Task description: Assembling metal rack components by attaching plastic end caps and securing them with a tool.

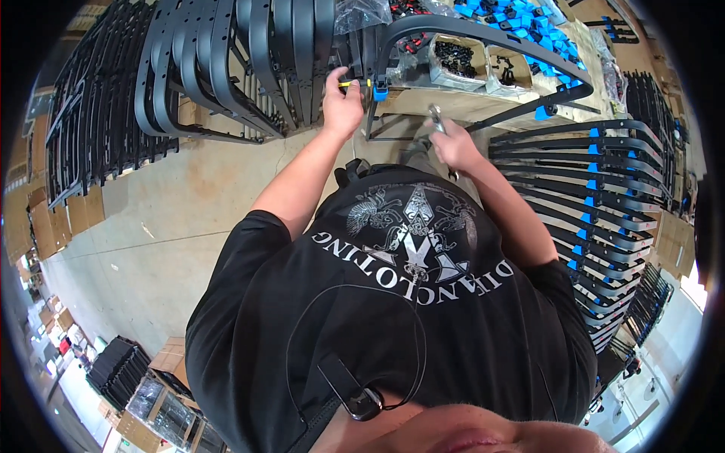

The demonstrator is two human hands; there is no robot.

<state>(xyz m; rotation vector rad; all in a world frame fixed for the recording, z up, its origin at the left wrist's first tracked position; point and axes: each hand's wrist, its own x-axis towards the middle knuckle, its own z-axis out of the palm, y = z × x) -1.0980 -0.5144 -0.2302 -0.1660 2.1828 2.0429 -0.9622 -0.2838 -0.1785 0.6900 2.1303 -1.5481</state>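
- Left hand [343,112]: the fingers pinch a slim yellow item [345,84], whose far end lies just beside a blue fitting [380,93]. The grip appears chosen to direct that end at the fitting; whether it touches cannot be told.
- Right hand [455,146]: the fingers are closed around a metal tool [436,118]. One end projects beyond the hand toward the bench, likely to leave it free for use. The exact tool type is unclear.
- Black frame [468,29]: the curved tube carries the blue fitting at its near left end and reaches over the bench [423,100], presumably so that the end faces the person.
- Cardboard boxes: two open boxes [458,80] stand within the frame's curve and hold small black parts [455,57], apparently for short reach.
- Blue pieces [521,29]: a loose pile lies on the bench behind the boxes.
- Left frames [192,75]: black tubes stand side by side, seemingly nested to save room.
- Right frames [612,192]: a similar row bears blue fittings.
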